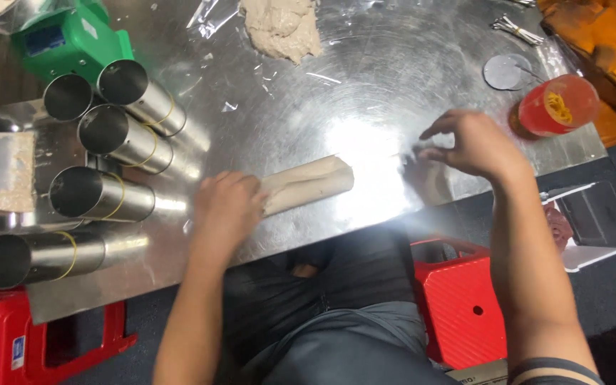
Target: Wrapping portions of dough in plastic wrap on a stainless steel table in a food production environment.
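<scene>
A pale roll of dough [311, 183] lies on the steel table [365, 85] near its front edge. My left hand [226, 209] presses on the roll's left end, fingers curled over it. My right hand [470, 145] hovers just right of the roll, fingers loosely spread and pointing left, holding nothing. A larger lump of dough [281, 27] sits at the table's far edge.
Several steel cylinders [108, 171] with yellow bands lie at the left beside a green device [73, 39]. A red cup [557, 105], a round metal lid [506, 71] and some small sticks [515, 28] sit at the right. Red stools [458, 299] stand below.
</scene>
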